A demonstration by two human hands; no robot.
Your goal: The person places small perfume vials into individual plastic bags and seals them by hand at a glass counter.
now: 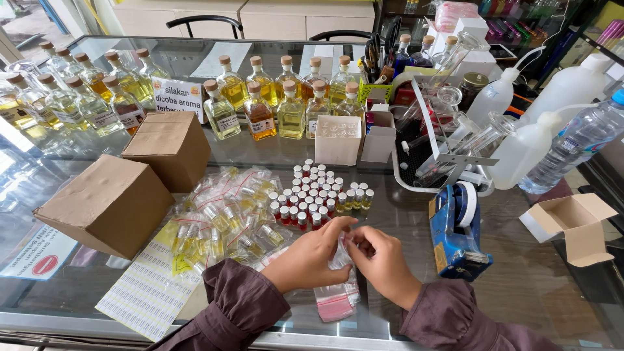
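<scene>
Here, a small clear plastic bag (340,260) with a red zip strip is lying near the front edge of the glass counter (520,286), pinched up between both hands, its lower end (335,305) trailing toward the person. It looks feather-light, limp and a little slippery, so it is probably best taken at the top edge beside the zip, where the film is stiffer; whether anything is inside it cannot be told.

The left hand (311,255) is curling in from the left, fingers narrowed to a pinch on the bag's top. The right hand (385,263) is meeting it from the other side, fingers bent close and gripping the same film, the two hands touching.

Just beyond them, a cluster of tiny vials (318,195) is standing upright, glass and likely fragile. To the left, a heap of already bagged vials (224,218) is lying beside a sheet of labels (146,286) and two cardboard boxes (130,185). A blue tape dispenser (455,231) is sitting to the right.
</scene>
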